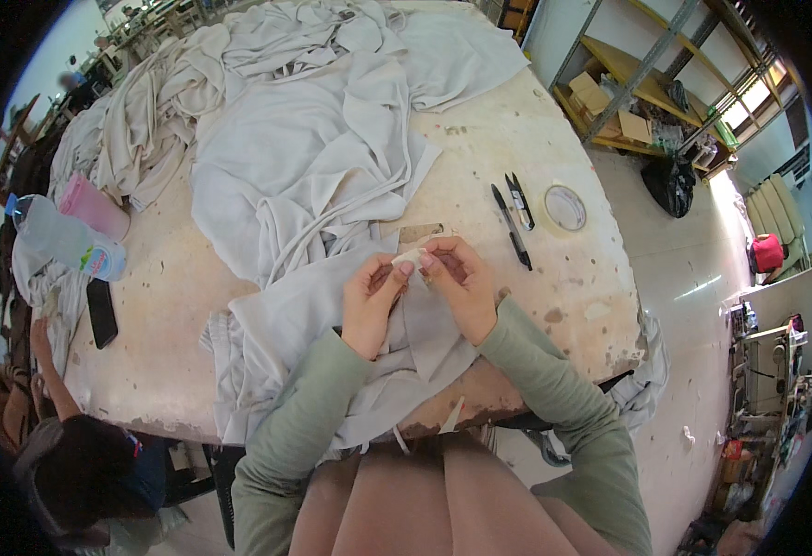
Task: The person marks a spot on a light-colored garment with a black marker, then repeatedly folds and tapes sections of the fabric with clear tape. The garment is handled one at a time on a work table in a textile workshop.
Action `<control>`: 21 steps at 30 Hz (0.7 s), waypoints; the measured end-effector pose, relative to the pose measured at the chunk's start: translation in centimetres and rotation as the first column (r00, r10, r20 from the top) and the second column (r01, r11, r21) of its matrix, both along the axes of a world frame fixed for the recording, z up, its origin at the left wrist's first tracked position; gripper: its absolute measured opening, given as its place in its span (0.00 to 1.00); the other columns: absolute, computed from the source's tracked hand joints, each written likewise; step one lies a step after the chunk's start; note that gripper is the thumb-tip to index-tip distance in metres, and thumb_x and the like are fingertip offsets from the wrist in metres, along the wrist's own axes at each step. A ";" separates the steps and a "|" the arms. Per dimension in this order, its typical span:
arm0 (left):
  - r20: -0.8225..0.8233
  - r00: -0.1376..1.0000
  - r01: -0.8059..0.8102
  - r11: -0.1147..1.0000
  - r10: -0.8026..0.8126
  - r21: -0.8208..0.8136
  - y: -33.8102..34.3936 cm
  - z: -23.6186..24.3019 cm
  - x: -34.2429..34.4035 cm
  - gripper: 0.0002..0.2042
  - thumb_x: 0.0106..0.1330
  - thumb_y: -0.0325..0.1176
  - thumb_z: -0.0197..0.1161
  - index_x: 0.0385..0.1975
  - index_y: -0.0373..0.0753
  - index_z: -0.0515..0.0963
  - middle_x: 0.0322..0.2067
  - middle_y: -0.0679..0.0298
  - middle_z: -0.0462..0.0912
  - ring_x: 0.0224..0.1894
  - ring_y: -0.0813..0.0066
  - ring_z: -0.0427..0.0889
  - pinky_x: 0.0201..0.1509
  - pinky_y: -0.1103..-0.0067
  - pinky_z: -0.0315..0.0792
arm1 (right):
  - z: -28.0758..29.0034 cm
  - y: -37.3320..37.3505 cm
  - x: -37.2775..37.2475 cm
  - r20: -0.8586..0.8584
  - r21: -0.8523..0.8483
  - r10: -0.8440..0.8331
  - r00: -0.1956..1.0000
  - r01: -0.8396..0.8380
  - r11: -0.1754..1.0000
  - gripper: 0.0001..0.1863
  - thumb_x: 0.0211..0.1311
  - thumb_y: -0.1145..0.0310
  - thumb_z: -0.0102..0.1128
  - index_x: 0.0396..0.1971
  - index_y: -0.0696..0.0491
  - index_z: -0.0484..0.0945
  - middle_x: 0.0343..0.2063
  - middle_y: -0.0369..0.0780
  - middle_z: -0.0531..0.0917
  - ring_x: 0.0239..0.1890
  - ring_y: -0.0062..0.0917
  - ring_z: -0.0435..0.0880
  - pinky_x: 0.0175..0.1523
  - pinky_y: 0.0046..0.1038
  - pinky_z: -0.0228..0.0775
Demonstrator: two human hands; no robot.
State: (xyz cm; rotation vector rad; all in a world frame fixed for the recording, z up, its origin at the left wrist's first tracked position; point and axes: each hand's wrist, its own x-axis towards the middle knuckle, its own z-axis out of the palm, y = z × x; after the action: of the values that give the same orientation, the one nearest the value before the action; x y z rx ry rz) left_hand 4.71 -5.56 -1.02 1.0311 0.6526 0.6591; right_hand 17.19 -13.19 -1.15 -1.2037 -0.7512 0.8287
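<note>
Head view shows a large grey cloth (304, 148) on the worktable (489, 144); taking the roll of tape (551, 208) as landmark, the cloth lies to the left of it, spread in loose folds toward the far side and also toward the person. Both hands are left of the tape roll and nearer to the person, above the near part of this cloth. Left hand (367, 301) has its fingers curled, and its thumb and forefinger are closed on a small pale piece (410, 259). Right hand (466, 287) is bent in a similar way, with its thumb and forefinger pinching at the same piece, so the fingertips of the two hands are very near to each other. Whether this piece belongs to the cloth, I cannot tell. Just left of the tape roll lies a black pen (512, 228); well to its left lies a dark phone (101, 314).
</note>
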 end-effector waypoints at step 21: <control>-0.004 0.999 -0.029 0.924 0.033 0.382 -0.4 0.3 0.0 0.09 0.64 0.24 0.61 0.43 0.33 0.75 0.38 0.68 0.79 0.39 0.85 0.75 0.47 0.86 0.69 | -0.3 0.1 -0.4 0.078 0.081 -0.018 0.997 0.011 0.997 0.13 0.66 0.73 0.54 0.50 0.55 0.71 0.46 0.37 0.75 0.38 0.16 0.75 0.43 0.18 0.67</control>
State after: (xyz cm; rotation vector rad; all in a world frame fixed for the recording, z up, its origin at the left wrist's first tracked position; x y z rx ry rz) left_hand 4.74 -6.01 -0.71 1.3886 0.5604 0.8297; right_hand 16.77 -13.08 -1.43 -1.1735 -0.8315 0.7359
